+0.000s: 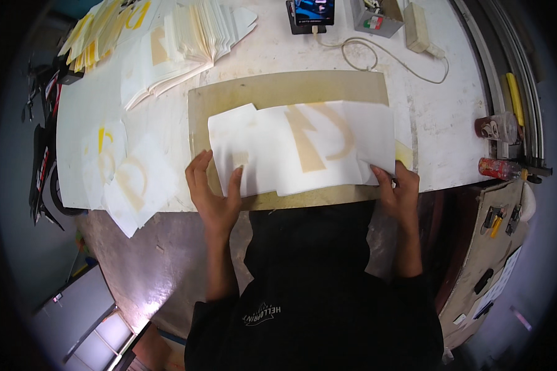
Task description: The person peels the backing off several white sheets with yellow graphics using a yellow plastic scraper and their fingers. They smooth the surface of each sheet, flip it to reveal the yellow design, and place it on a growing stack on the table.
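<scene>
A wide white paper sheet (260, 148) with a pale tan printed shape lies over a tan translucent board (229, 93) at the table's near edge. My left hand (213, 195) grips its left end, thumb on top and fingers along the outer edge. At the lower right corner, my right hand (401, 190) pinches the sheet between thumb and fingers, the fingertips partly hidden. The sheet's outline is stepped, as if made of overlapping or folded pieces; I cannot tell which. A small yellowish piece (404, 153) shows beyond its right end.
On the white table (439, 111), loose printed sheets (133, 179) overhang the near left edge. Fanned paper stacks (192, 37) fill the back left. A phone (314, 12), a metal box (377, 18), a cabled power strip (418, 28), a cup (496, 127) and a bottle (499, 168) stand around.
</scene>
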Tool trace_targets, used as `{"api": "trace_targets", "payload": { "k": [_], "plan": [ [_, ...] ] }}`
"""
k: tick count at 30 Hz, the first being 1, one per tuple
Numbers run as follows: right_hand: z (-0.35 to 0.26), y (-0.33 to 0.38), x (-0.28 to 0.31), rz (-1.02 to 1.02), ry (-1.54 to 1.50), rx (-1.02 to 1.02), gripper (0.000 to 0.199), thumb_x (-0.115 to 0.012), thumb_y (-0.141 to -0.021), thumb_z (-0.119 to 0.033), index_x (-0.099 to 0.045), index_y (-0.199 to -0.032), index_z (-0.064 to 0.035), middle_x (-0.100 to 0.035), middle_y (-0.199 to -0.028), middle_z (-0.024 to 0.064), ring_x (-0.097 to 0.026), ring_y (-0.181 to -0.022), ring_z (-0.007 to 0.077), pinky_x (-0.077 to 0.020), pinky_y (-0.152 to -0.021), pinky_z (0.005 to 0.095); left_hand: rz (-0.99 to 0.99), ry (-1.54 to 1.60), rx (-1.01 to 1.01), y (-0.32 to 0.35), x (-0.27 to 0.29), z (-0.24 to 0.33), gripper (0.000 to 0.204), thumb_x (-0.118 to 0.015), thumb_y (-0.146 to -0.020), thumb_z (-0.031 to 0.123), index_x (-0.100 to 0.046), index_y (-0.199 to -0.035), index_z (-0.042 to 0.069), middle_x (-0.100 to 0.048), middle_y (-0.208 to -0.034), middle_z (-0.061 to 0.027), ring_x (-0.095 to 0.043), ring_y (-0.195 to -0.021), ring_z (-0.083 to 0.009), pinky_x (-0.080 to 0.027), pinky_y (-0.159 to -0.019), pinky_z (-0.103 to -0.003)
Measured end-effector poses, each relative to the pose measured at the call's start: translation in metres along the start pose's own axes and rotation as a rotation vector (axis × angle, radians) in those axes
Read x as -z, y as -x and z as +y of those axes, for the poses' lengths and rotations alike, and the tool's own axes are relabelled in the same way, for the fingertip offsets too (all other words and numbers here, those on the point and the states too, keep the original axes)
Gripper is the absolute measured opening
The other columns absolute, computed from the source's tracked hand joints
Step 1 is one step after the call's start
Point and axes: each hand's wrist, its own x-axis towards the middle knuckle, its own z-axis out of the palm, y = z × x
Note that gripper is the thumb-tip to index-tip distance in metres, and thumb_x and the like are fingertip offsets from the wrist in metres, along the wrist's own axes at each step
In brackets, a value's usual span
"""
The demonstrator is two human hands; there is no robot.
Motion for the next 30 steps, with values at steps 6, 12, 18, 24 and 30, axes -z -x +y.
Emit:
{"api": "trace_targets", "payload": {
  "k": [6,12,18,24,30],
  "plan": [
    [-0.007,0.004,0.015,0.037,0.111,0.236,0.014,-0.072,-0.086,0.006,-0.073,-0.1,0.0078,-0.075,-0.084,0.0207,-0.075,-0.071,0.0313,-0.0556,-0.065,0.0341,-0.19,-0.063,-0.549,-0.102,-0.016,0.045,0.07,-0.088,-0.079,0.035,-0.059,-0.134,0.004,-0.062,-0.127,-0.0232,-0.055,-0.129,-0.038,-0.039,-0.114,-0.055],
    [0.001,0.012,0.015,0.129,0.137,0.246,0.014,-0.073,-0.087,0.004,-0.073,-0.1,0.0086,-0.075,-0.083,0.0208,-0.075,-0.071,0.0294,-0.0557,-0.065,0.0337,-0.624,-0.012,-0.524,-0.131,-0.015,0.039,0.033,-0.081,-0.085,0.03,-0.071,-0.089,-0.001,-0.065,-0.074,-0.0205,-0.061,-0.079,-0.0423,-0.048,-0.088,-0.05],
    [0.002,0.018,-0.009,0.223,-0.101,0.199,0.016,-0.073,-0.09,0.003,-0.072,-0.105,0.0089,-0.077,-0.088,0.0185,-0.075,-0.078,0.0232,-0.0562,-0.071,0.0322,-0.374,-0.25,-0.59,-0.106,0.043,0.098,0.027,-0.082,-0.083,0.021,-0.064,-0.079,0.001,-0.059,-0.069,-0.013,-0.058,-0.072,-0.034,-0.049,-0.076,-0.043],
    [0.012,0.01,-0.03,0.206,-0.177,0.153,0.017,-0.073,-0.092,0.0,-0.071,-0.107,0.0086,-0.077,-0.09,0.0168,-0.074,-0.079,0.021,-0.0551,-0.07,0.032,-0.361,-0.337,-0.636,-0.09,0.043,0.099,0.025,-0.081,-0.081,0.016,-0.059,-0.077,0.005,-0.059,-0.073,-0.0088,-0.058,-0.075,-0.0298,-0.048,-0.073,-0.043],
    [0.009,0.0,-0.026,0.225,-0.075,0.16,0.016,-0.073,-0.095,-0.004,-0.07,-0.105,0.0077,-0.074,-0.084,0.011,-0.068,-0.074,0.012,-0.0521,-0.065,0.0281,-0.461,-0.276,-0.584,-0.099,0.048,0.099,0.027,-0.083,-0.08,0.018,-0.061,-0.08,0.001,-0.06,-0.074,-0.014,-0.059,-0.074,-0.0352,-0.047,-0.07,-0.044]
  ]
}}
